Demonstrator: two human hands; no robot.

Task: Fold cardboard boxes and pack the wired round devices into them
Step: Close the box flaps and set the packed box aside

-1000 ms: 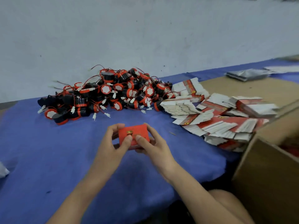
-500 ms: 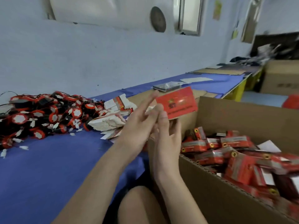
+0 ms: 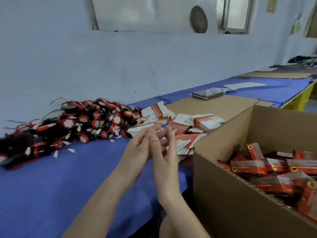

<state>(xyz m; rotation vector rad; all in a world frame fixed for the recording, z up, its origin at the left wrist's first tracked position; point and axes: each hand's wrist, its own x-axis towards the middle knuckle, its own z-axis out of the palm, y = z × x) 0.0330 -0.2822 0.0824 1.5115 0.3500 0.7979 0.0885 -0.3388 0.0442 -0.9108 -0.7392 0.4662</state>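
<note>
Your left hand (image 3: 139, 146) and right hand (image 3: 164, 155) are up in front of you, touching each other. Their fingers are straight to loosely relaxed and point away from you, with nothing gripped in either.

Just beyond your fingertips, from 12 to 2 o'clock, the flat boxes (image 3: 181, 129) lie fanned out in an untidy red and white heap on the blue worktop (image 3: 51, 186). At 10 o'clock, touching the left end of that heap, the wired round devices (image 3: 77, 127) are piled in black and red, their thin leads and white plugs straggling out over the cloth.

At 3 to 4 o'clock stands the big open carton (image 3: 223, 194), its near corner just beside your right hand. The packed boxes (image 3: 248, 167) lie jumbled inside it, all red.

Farther out at 1 o'clock a cardboard sheet (image 3: 214, 105) lies flat on the worktop, and a dark plastic-wrapped packet (image 3: 207, 93) rests at its far edge.
</note>
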